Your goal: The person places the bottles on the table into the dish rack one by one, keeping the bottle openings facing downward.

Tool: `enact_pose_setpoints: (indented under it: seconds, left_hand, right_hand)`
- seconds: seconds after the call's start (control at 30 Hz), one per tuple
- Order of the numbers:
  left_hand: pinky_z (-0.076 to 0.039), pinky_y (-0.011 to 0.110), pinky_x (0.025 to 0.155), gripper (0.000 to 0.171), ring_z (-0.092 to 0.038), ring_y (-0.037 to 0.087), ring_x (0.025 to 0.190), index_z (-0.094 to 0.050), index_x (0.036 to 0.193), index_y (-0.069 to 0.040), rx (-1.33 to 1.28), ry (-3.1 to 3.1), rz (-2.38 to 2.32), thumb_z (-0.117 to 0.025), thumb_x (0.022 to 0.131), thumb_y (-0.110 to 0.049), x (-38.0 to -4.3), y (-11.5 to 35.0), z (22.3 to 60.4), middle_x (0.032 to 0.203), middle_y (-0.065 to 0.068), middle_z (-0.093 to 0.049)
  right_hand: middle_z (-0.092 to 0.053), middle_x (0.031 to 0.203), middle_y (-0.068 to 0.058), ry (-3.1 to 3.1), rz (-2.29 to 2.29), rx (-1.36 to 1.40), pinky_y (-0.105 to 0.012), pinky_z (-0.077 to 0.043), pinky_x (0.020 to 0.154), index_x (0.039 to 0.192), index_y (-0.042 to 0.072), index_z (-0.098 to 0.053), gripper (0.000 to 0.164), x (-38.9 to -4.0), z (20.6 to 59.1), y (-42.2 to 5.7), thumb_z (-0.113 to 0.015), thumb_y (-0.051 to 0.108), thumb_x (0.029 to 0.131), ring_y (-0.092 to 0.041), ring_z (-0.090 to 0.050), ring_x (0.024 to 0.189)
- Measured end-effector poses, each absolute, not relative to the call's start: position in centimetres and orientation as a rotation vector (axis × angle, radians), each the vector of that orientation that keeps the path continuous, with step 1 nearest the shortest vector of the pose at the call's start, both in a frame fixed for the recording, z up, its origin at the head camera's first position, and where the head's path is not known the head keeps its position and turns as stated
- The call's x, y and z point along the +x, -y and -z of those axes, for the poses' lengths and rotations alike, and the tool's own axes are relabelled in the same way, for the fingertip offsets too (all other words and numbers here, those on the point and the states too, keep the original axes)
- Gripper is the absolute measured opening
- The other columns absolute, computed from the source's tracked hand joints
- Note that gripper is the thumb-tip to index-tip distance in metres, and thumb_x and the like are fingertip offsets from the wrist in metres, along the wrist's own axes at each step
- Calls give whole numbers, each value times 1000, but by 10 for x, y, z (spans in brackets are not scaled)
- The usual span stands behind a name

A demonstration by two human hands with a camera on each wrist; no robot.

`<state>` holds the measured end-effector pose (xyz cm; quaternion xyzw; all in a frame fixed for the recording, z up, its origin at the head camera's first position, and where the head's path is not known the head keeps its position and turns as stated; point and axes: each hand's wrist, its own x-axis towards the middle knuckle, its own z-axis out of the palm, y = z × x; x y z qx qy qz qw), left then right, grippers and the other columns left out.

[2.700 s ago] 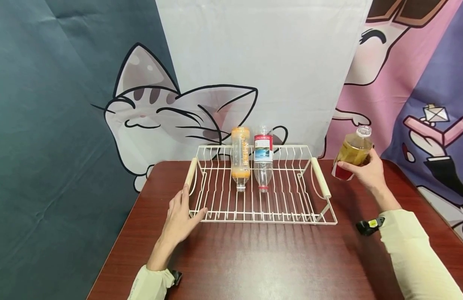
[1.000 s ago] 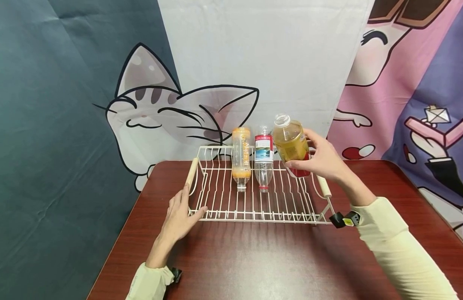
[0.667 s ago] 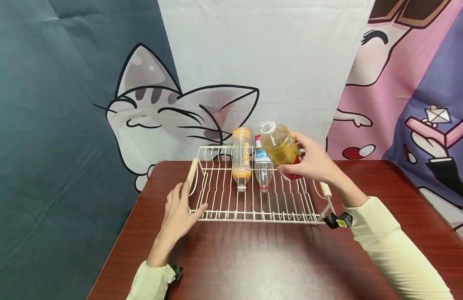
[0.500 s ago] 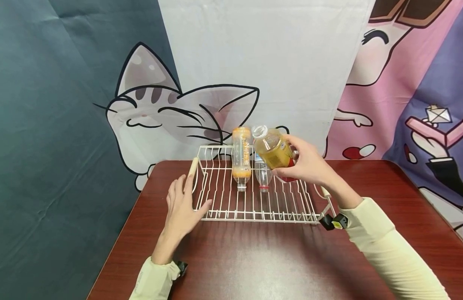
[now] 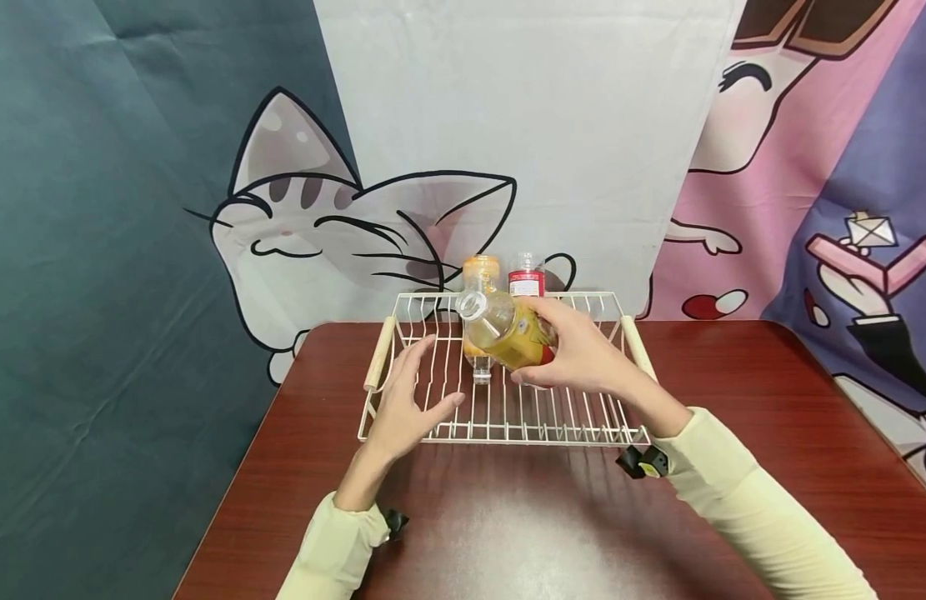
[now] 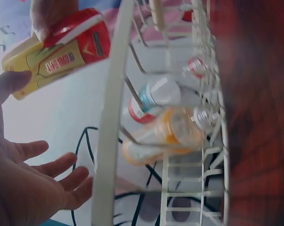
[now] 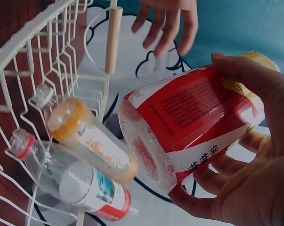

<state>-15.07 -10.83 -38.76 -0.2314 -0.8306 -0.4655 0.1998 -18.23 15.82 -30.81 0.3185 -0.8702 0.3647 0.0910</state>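
Note:
My right hand (image 5: pixel 583 358) grips a plastic bottle (image 5: pixel 511 337) with yellow tea-coloured sides and a red lower label. It is tilted over the wire rack (image 5: pixel 380 354), its uncapped mouth toward the left. My left hand (image 5: pixel 402 412) hovers above the rack's left front with fingers spread, holding nothing. In the left wrist view its thumb overlaps the yellow end of the bottle. Two bottles lean neck-down in the rack: an orange-banded bottle (image 7: pixel 90 139) and a clear bottle (image 7: pixel 71 174) with a red and blue label. In the head view the held bottle and right hand partly hide both.
The cream rack has a wooden handle (image 5: pixel 638 346) at its right end and another at its left. It stands toward the back of a reddish-brown table (image 5: pixel 523 517). Behind hangs a cartoon-printed cloth (image 5: pixel 583 125).
My right hand has carried the bottle from the right of the rack leftward over it, tipping it further. My left hand has left the rack's left handle and moved right, toward the bottle.

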Motion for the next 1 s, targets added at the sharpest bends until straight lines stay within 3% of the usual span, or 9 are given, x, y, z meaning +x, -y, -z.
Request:
enact_pose_setpoints:
  seconds: [0.23,0.33,0.47,0.57,0.63,0.8,1.0]
  left_hand:
    - [-41,55,98,83,-48,29,124,-38,148,-6,-809,2191,1666,-80,76,-19,-154,88,378,137,14,-51]
    - [-35,53,104,89,-44,28,128,-33,148,0,-881,2077,1851,-81,78,-25,-156,80,376,142,17,-45]
    - [-33,43,109,95,-45,26,128,-23,148,7,-968,1899,2063,-81,80,-26,-157,73,375,141,15,-43]
    - [-40,35,104,95,-50,23,122,-20,148,7,-1024,1797,2157,-81,80,-19,-157,71,374,136,10,-47]
    - [-43,34,102,97,-50,21,123,-18,148,9,-1046,1754,2188,-82,80,-17,-156,70,373,138,14,-45]
    - [-47,36,98,96,-50,21,123,-21,146,9,-1063,1723,2191,-83,79,-18,-155,67,372,143,32,-34]
    - [-50,39,93,83,-55,24,119,-34,142,7,-1035,1703,2212,-83,79,-16,-152,66,373,137,19,-48]
  right_hand:
    - [-61,124,-8,2550,-1013,1046,-45,-47,89,138,7,-53,87,-176,315,-148,-93,22,61,-23,-57,108]
    - [-60,125,-11,2540,-970,1072,-46,-48,88,138,7,-52,87,-173,317,-143,-93,21,62,-25,-57,108]
    - [-59,123,-12,2576,-909,1054,-44,-50,84,139,10,-53,87,-167,319,-139,-92,23,63,-24,-58,106]
    - [-57,124,-12,2609,-866,1041,-43,-50,82,140,12,-53,86,-164,320,-137,-92,25,64,-23,-57,104]
    - [-57,123,-12,2612,-835,1046,-43,-51,80,140,12,-53,87,-163,321,-135,-92,25,64,-23,-57,103]
    - [-57,115,-8,2597,-774,1059,-41,-50,75,140,15,-53,87,-162,322,-133,-92,26,63,-21,-56,96]
    - [-57,120,-10,2592,-766,1040,-44,-51,77,139,17,-53,88,-161,323,-133,-93,26,61,-23,-57,99]
